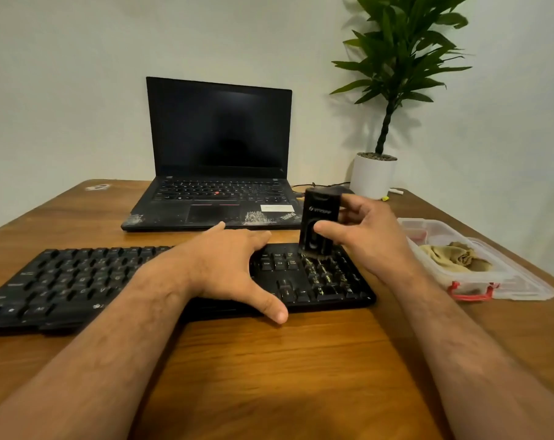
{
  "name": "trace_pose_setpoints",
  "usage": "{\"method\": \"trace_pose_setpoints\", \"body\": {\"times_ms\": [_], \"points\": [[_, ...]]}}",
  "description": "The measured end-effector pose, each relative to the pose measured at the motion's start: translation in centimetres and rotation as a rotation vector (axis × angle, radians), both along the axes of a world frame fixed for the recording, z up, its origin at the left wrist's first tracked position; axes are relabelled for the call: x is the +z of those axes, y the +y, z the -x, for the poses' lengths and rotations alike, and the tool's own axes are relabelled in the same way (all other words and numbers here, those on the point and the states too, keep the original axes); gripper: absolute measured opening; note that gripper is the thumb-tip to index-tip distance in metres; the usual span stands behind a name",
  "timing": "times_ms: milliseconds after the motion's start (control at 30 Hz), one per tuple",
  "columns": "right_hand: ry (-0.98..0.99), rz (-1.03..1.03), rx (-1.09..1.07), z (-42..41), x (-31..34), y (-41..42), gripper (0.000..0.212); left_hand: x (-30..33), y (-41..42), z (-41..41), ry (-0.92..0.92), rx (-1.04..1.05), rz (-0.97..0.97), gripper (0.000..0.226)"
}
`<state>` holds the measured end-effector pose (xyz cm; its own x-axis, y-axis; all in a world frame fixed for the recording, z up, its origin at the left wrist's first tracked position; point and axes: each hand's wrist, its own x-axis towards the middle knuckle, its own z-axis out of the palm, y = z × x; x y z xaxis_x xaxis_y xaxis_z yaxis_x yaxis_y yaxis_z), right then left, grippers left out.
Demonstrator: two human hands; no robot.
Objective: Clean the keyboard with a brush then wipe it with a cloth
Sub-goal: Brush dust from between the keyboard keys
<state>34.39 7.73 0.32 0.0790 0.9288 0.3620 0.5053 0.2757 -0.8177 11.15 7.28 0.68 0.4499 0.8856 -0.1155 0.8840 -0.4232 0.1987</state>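
A black full-size keyboard [78,281] lies across the wooden desk in front of me. My left hand [225,265] rests flat on its middle, fingers spread, thumb hanging over the front edge. My right hand [361,236] grips a black block-shaped brush [318,223] upright, its bristles touching the top of the number pad at the keyboard's right end. A tan cloth [453,255] lies crumpled in a clear plastic box at the right.
An open black laptop [218,173] with a dark screen stands behind the keyboard. A potted plant in a white pot [372,176] is at the back right. The clear box [479,281] with red clasps sits near the desk's right edge [523,249].
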Motion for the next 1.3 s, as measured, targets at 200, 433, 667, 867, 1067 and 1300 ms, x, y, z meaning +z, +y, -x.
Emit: {"method": "trace_pose_setpoints", "body": {"times_ms": [200, 433, 667, 867, 1067, 1300], "points": [[-0.074, -0.072, -0.137, 0.1, 0.4, 0.0, 0.050, -0.1, -0.3, 0.1, -0.010, 0.006, 0.008, 0.150], [-0.079, -0.065, -0.192, 0.4, 0.1, 0.3, 0.049, -0.3, -0.1, 0.0, -0.016, 0.024, -0.045, 0.149], [-0.086, -0.038, -0.143, 0.2, 0.0, -0.2, 0.049, 0.0, 0.2, 0.1, -0.134, 0.046, -0.191, 0.134], [-0.009, 0.020, -0.048, -0.3, 0.2, -0.9, 0.051, 0.4, -0.3, -0.2, -0.218, 0.060, -0.372, 0.060], [0.008, -0.017, -0.127, -0.7, 0.2, -0.6, 0.044, 0.3, -0.9, -0.4, -0.362, 0.081, -0.202, 0.058], [0.112, 0.080, 0.228, -1.7, 0.0, -1.7, 0.043, -0.3, -0.6, -0.2, -0.262, 0.045, -0.188, 0.047]]}}
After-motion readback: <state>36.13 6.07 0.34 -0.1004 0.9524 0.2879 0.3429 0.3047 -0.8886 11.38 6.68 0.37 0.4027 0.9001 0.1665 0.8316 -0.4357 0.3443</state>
